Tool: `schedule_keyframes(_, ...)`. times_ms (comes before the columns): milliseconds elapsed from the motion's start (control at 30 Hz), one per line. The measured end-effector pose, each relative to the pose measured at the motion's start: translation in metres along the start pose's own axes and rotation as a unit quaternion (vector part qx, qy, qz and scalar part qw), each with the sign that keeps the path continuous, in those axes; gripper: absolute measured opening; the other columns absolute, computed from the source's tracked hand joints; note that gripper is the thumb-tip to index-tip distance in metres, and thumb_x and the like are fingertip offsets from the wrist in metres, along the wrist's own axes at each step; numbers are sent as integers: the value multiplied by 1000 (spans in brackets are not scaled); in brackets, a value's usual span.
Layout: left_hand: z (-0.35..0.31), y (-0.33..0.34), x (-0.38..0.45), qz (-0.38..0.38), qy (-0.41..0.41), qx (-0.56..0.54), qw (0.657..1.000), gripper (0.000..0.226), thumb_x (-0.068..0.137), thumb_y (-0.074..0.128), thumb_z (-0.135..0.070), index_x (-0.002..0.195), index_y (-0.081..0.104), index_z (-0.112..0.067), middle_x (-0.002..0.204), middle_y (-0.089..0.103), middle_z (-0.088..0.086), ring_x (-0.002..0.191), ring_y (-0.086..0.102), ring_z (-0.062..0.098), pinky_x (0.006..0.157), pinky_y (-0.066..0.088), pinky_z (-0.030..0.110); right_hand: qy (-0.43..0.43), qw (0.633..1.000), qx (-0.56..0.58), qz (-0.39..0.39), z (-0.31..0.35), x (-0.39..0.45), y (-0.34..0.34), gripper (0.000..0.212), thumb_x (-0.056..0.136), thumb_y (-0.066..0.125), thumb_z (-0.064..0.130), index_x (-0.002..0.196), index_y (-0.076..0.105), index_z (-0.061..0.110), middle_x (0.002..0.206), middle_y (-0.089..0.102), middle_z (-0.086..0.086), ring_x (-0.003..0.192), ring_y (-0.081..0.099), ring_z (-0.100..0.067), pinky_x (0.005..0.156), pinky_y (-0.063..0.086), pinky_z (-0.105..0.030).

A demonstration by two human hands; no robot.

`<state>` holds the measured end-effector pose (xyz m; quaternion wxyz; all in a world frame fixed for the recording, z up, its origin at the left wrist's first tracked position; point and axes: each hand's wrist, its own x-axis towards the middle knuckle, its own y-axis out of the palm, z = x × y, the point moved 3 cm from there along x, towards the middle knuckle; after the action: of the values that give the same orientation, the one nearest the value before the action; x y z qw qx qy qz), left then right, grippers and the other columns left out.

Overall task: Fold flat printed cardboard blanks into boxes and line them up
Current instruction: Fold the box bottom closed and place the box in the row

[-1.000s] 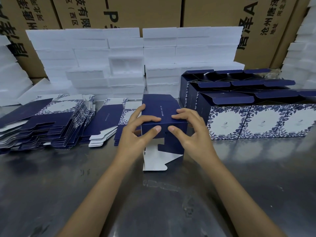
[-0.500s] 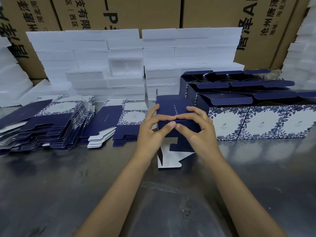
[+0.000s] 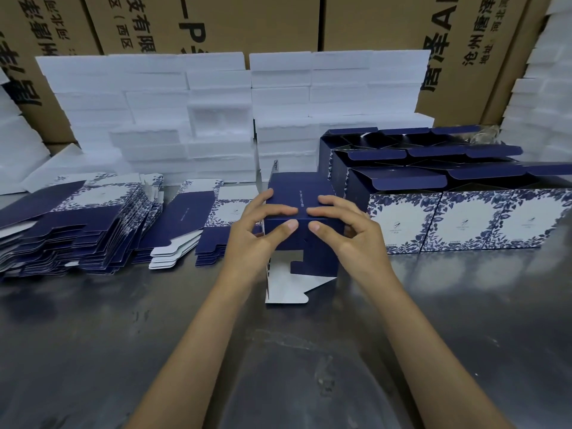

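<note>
Hands both on the half-folded box (image 3: pixel 301 230) mid-table: I've got my left hand (image 3: pixel 257 239) and right hand (image 3: pixel 356 239) pinching its near top edge, white flaps hanging below, finished boxes (image 3: pixel 458 221) just right, flat blanks (image 3: pixel 77 227) left.

The half-folded box (image 3: pixel 301 209) at centre is plain navy outside, its unfolded flap (image 3: pixel 286 289) white inside. The flat blanks (image 3: pixel 77 224) stacked at left are navy with white panels edged in blue leaf print, and the finished boxes (image 3: pixel 464 218) at right show the same white fronts framed by blue foliage under navy flaps. Far behind, the foam blocks (image 3: pixel 185 97) are white, the cartons (image 3: pixel 216 23) brown with black lettering, and the table (image 3: pixel 93 351) dull grey metal.
</note>
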<state>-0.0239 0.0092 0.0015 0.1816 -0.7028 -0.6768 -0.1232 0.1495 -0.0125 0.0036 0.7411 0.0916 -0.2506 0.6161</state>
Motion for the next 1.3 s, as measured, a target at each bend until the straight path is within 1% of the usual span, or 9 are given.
schedule_keyframes(167, 3, -5, 2, 13, 5, 2, 1000, 17, 84, 78, -16, 95, 78, -28, 144, 53, -18, 129, 43, -16, 99, 32, 15, -8, 1000, 18, -16, 1, -1, 1, 24, 87, 78, 8, 97, 77, 30, 125, 68, 11, 126, 56, -14, 85, 38, -11)
schedule_keyframes(433, 5, -14, 0, 24, -4, 0, 1000, 25, 83, 78, -19, 97, 79, -40, 145, 51, -22, 134, 43, -9, 113, 39, 34, 5, 999, 42, -2, -4, 2, -5, 24, 89, 76, 7, 97, 78, 29, 136, 64, 11, 124, 56, 3, 90, 41, -10)
schedule_keyframes(533, 4, -14, 0, 14, -3, 9, 1000, 29, 84, 78, -18, 96, 79, -44, 147, 50, -20, 134, 44, -7, 113, 39, 33, 19, 998, 63, 15, -9, 2, -3, 29, 91, 74, 7, 105, 77, 32, 141, 61, 13, 130, 53, 4, 105, 43, -20)
schedule_keyframes(667, 5, -24, 0, -19, -12, 20, 1000, 37, 87, 76, -21, 115, 72, -45, 151, 46, -17, 125, 46, -18, 106, 40, 13, 97, 987, 124, 37, -20, 4, -6, 61, 83, 83, 31, 136, 56, 46, 144, 53, 28, 137, 46, 5, 112, 42, -28)
schedule_keyframes(833, 9, -41, -1, -123, -44, -39, 991, 40, 98, 55, 0, 112, 70, -36, 117, 70, -22, 115, 63, 2, 101, 47, 26, 244, 963, 88, 75, -33, -3, 2, 132, 43, 81, 85, 155, 38, 29, 146, 56, 6, 128, 59, -10, 112, 45, -36)
schedule_keyframes(967, 19, -38, 1, -150, -126, -161, 967, 54, 97, 43, 11, 118, 62, -35, 116, 73, -9, 101, 71, 9, 82, 57, 28, 202, 958, 176, 105, -26, -4, 11, 99, 63, 80, 72, 148, 47, 35, 132, 68, 14, 119, 66, -4, 98, 51, -27)
schedule_keyframes(1100, 28, -24, 0, -114, -192, -109, 969, 57, 86, 53, 16, 127, 50, -23, 108, 74, 7, 92, 71, 23, 80, 56, 37, 121, 970, 180, 110, -17, -4, 19, 52, 83, 73, 52, 134, 63, 44, 149, 53, 21, 140, 45, 3, 119, 36, -35)
schedule_keyframes(1167, 33, -15, -5, -71, -224, -35, 971, 46, 84, 65, 8, 121, 49, -15, 105, 72, 12, 84, 68, 25, 67, 55, 36, 105, 965, 224, 92, -15, -4, 18, 47, 86, 71, 34, 133, 66, 37, 157, 44, 14, 144, 42, -2, 123, 32, -39)
schedule_keyframes(1300, 38, -2, -13, 54, -312, 42, 948, 24, 92, 69, -18, 107, 61, 0, 74, 74, 7, 44, 49, 13, 35, 30, 21, 91, 970, 218, 61, -11, -1, 10, 49, 76, 75, 41, 125, 71, 39, 158, 34, 22, 143, 38, 4, 122, 33, -40)
